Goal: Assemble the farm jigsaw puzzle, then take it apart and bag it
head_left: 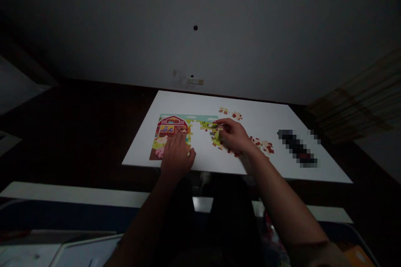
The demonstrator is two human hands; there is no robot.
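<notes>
Left hand (176, 156): flat, fingers spread, pressing the assembled barn puzzle (171, 133) at counter's (282, 112) near-left edge | Right hand (234, 135): fingertip grip pinched on puzzle piece (216, 135) at mid-counter | Loose pieces (263, 145): just right of that hand, more (230, 112) toward far edge

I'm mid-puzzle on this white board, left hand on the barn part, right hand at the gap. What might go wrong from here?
1. The left hand rests on the joined barn section near the board's front edge; a push may slide it off or break joints.
2. The right hand lies over loose pieces; its wrist may sweep them away.
3. Dim light makes piece matching error-prone.
</notes>
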